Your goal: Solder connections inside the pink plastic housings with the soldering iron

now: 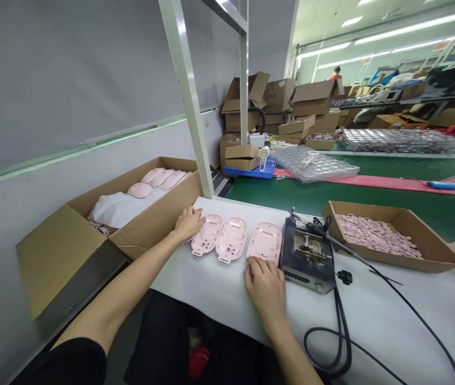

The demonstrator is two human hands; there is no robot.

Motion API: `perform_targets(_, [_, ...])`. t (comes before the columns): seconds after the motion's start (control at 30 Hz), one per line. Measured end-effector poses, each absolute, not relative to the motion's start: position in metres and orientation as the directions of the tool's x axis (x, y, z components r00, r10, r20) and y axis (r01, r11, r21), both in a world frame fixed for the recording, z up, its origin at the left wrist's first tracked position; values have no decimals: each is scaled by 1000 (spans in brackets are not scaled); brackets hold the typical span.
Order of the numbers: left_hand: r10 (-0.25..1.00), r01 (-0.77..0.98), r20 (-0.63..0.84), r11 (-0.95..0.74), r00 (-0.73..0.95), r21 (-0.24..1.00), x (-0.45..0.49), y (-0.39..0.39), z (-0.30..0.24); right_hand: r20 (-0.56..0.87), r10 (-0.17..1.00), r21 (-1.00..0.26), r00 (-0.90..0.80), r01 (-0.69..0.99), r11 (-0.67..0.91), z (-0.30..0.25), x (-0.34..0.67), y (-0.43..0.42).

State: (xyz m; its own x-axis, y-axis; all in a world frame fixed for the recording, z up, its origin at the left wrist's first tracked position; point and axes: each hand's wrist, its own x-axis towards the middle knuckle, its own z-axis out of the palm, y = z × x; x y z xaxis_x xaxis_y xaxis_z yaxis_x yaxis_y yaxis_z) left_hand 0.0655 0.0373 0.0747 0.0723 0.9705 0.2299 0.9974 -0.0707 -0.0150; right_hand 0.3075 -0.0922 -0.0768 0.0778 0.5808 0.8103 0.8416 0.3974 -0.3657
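Note:
Several pink plastic shells lie in a row on the white work surface, inner side up with ribs and screw posts showing. My left hand (189, 223) is closed over the leftmost shell, mostly hidden beneath the fingers. Beside it are a second pink shell (207, 234) and a third one (231, 238), neither touched by my right hand. At the right end of the row, my right hand (266, 284) has its curled fingers on the near end of another pink shell (265, 239). That shell lies close to a black metal device (307, 255) with a small fixture on top.
An open carton (163, 214) with pink covers and white wrapping stands at left. Small pink parts fill a shallow cardboard box (391, 251) at right. Black cables (341, 331) loop across the table. A white metal post (190, 101) rises behind the row, before the green conveyor (291, 193).

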Motion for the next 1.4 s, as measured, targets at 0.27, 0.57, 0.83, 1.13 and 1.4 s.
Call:
perform_targets(0.27, [817,849,236,-522,526,-85,133,35,39,831,544,-420,116,773,476,-72,301,-81])
perform_targets(0.57, [255,389,516,-906,818,-167,266,34,78,910,356,-381,212,766,518,-70,303,-68])
perform_targets(0.83, [185,262,215,-869,959,-419,397,29,80,902,315,-424,296,751,507,-70,308,-63])
perform_targets(1.13, [193,230,125,-852,973,-470,427,23,89,962,111,-275,251,868,414,-81,309,-38])
perform_targets(1.4, [-296,-67,422,-876,857,-478,362,-9,102,921,222,-387,321,821,420,-73,321,-30])
